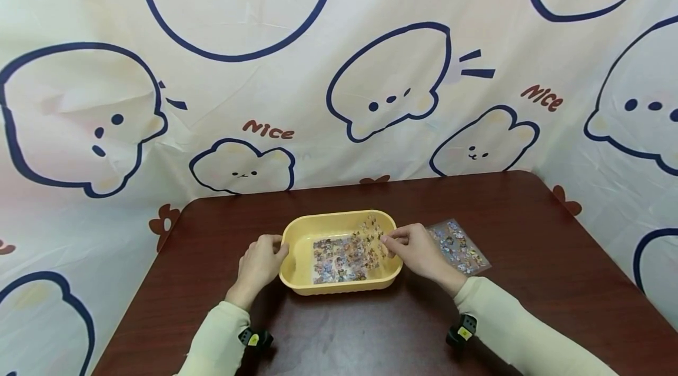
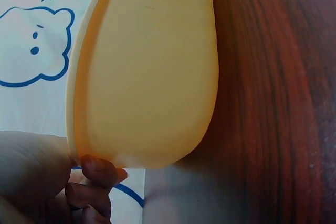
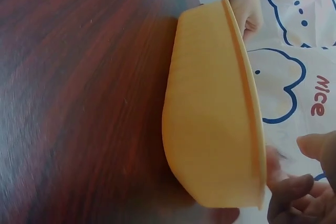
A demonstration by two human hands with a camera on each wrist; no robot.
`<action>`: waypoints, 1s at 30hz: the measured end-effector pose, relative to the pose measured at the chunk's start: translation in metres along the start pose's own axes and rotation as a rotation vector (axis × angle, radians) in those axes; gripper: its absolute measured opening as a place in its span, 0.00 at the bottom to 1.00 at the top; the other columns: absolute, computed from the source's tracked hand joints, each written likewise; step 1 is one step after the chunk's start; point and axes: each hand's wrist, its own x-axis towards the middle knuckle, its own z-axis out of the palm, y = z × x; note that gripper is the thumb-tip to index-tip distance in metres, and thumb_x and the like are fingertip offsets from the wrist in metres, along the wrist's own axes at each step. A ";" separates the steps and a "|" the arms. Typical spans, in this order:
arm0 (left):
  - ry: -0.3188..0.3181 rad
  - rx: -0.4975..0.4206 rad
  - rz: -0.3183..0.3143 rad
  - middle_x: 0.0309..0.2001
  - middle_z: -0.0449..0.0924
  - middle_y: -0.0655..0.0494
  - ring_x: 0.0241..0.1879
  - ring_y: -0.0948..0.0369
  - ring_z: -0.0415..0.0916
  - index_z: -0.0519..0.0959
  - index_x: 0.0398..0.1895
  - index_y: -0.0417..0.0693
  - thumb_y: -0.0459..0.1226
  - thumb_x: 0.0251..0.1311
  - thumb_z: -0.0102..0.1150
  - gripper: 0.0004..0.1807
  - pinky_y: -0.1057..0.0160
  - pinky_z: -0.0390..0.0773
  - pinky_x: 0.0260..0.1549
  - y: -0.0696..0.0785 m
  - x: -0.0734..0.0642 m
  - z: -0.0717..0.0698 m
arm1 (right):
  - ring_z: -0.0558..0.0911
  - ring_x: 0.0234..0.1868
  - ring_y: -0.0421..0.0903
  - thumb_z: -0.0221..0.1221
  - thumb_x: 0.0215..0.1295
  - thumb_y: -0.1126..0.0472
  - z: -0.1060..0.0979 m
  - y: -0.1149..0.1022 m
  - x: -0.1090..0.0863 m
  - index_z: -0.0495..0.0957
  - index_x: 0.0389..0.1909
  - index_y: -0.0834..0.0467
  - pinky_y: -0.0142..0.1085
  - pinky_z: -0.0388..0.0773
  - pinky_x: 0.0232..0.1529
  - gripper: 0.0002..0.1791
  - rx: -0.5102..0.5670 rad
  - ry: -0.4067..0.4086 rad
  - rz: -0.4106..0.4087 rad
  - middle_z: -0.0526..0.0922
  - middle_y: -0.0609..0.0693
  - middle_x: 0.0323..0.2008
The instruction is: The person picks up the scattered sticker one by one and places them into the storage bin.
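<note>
A yellow plastic basin [image 1: 296, 246] stands on the table, with a clear bag of puzzle pieces [image 1: 339, 258] inside. The bag's left part lies flat and densely filled; its right part slopes up toward the basin's back right wall, with pieces scattered thinly. My left hand [image 1: 259, 267] grips the basin's left end, thumb by the rim and fingers bent at the outer wall; in the left wrist view the fingers [image 2: 97, 171] show below the rim. Over the right rim, my right hand [image 1: 418, 249] pinches the bag's raised edge. Its fingers [image 3: 289, 190] are partly hidden by the basin in the right wrist view.
Another clear bag of puzzle pieces [image 1: 461, 249] lies flat on the table just right of the basin, partly behind my right hand. The dark reddish-brown table [image 1: 339, 335] meets a patterned cloth [image 1: 312, 87] at the back. Dark devices are strapped to both wrists.
</note>
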 end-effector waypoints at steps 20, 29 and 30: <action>0.003 0.008 0.004 0.48 0.88 0.44 0.42 0.51 0.85 0.83 0.57 0.42 0.43 0.68 0.56 0.20 0.44 0.79 0.41 0.000 0.000 0.001 | 0.77 0.25 0.40 0.63 0.69 0.52 -0.015 -0.004 -0.007 0.88 0.39 0.56 0.34 0.72 0.24 0.12 -0.179 0.064 -0.023 0.87 0.47 0.30; 0.016 0.004 0.013 0.47 0.89 0.45 0.42 0.51 0.85 0.83 0.57 0.43 0.43 0.67 0.56 0.20 0.44 0.79 0.40 0.000 -0.001 0.000 | 0.77 0.25 0.40 0.63 0.69 0.53 -0.023 0.001 -0.008 0.87 0.37 0.56 0.34 0.73 0.25 0.11 -0.197 0.098 -0.050 0.86 0.47 0.29; 0.016 0.003 0.014 0.47 0.89 0.45 0.42 0.51 0.85 0.83 0.57 0.43 0.43 0.67 0.56 0.20 0.44 0.79 0.40 0.000 -0.001 0.000 | 0.77 0.25 0.40 0.63 0.69 0.53 -0.025 0.001 -0.008 0.87 0.37 0.56 0.34 0.73 0.25 0.11 -0.194 0.099 -0.049 0.86 0.48 0.29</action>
